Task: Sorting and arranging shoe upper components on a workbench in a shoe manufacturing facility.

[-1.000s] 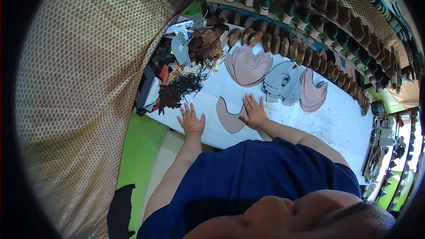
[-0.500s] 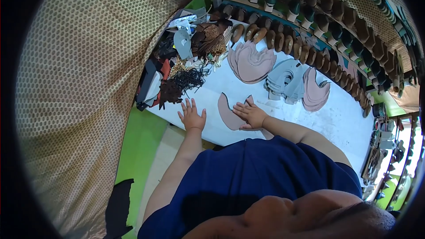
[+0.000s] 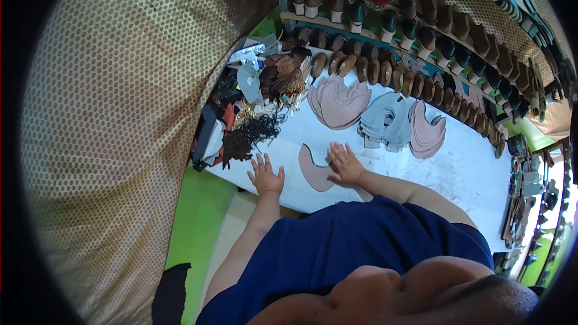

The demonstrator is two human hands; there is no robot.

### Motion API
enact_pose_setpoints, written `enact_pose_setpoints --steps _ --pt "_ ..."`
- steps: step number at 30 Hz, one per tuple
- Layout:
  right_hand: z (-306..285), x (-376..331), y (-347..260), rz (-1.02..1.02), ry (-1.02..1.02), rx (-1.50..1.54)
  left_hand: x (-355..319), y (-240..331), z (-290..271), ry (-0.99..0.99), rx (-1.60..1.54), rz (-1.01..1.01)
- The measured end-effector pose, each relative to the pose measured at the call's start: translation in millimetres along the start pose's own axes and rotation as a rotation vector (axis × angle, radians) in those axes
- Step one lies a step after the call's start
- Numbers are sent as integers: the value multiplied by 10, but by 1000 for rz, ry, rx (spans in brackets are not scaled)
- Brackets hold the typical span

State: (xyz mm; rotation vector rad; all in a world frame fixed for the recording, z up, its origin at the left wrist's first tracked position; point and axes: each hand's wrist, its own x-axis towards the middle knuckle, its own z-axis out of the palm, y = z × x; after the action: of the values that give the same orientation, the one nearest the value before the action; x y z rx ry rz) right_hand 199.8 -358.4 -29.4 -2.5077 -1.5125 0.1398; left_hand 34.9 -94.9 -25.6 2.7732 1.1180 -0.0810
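On the white table (image 3: pixel 433 186), near its front edge: a curved pink piece (image 3: pixel 313 176), flat, dark along the inner edge. Over its right part, the right hand (image 3: pixel 345 164), palm down, fingers extended, hiding that end; pressed or just above, impossible to tell. To the left, apart from the piece, the left hand (image 3: pixel 265 174), palm down, fingers spread. Between the two hands, a clear gap. Farther back, side by side: a wide pink stack (image 3: pixel 338 108), a grey stack (image 3: pixel 385 123), a narrower pink stack (image 3: pixel 425 136). At the left end, black laces (image 3: pixel 267 129) beside brown scraps (image 3: pixel 282 75). Higher up, shelved shoes (image 3: pixel 390 25); far left, a patterned curtain (image 3: pixel 126 120).
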Motion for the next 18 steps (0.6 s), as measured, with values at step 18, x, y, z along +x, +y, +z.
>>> enact_pose_setpoints --steps 18 --pt "17 605 -438 -81 -197 134 -21 21 -94 -33 -43 -8"
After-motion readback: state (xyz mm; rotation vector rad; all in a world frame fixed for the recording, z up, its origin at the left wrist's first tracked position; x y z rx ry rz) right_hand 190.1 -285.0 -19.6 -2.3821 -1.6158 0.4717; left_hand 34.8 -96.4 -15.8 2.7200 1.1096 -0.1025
